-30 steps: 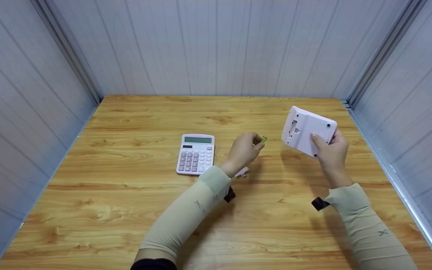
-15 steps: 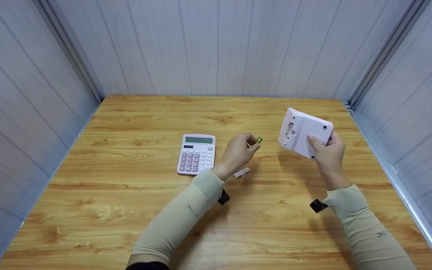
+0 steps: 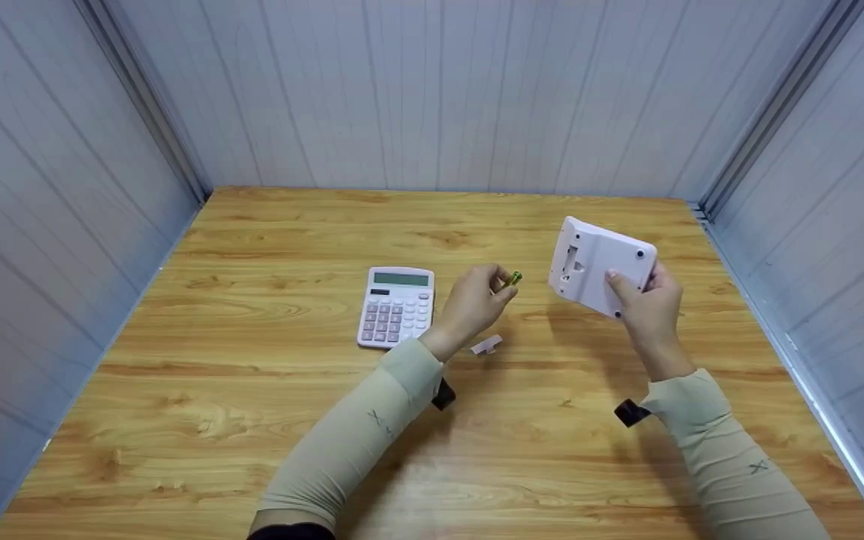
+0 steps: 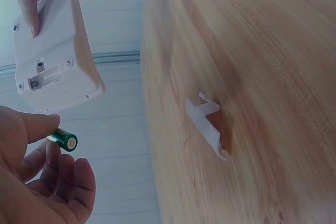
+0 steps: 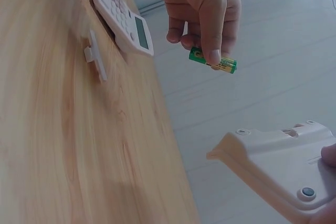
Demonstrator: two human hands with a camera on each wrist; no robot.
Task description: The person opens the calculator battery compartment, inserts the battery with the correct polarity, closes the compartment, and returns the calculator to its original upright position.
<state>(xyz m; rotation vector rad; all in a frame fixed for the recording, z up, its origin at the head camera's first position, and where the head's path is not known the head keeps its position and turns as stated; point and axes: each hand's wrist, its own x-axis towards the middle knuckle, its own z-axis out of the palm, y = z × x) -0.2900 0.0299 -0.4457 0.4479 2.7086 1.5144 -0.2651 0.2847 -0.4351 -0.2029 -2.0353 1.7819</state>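
Observation:
My left hand [image 3: 477,304] pinches a small green and gold battery [image 5: 212,60] between thumb and fingers, above the table. In the left wrist view the flat end of the battery [image 4: 68,141] sticks out past the thumb. A pale pink calculator [image 3: 601,266], its back turned toward me, is gripped at its right edge by my right hand [image 3: 653,315], thumb on the back. Its battery compartment [image 4: 47,78] is uncovered, with a metal spring at one end. The battery is apart from the calculator. The small battery cover [image 4: 205,124] lies on the table below my left hand.
A second pale pink calculator [image 3: 396,307] lies face up on the wooden table [image 3: 252,420], left of my left hand, its lower right corner partly behind my wrist. Pale panelled walls [image 3: 432,97] enclose the table at the back and both sides.
My left hand has drawn back slightly to the left with the battery, its pinch shifting a little. The right hand and held calculator have moved slightly left. Cover and second calculator stay put.

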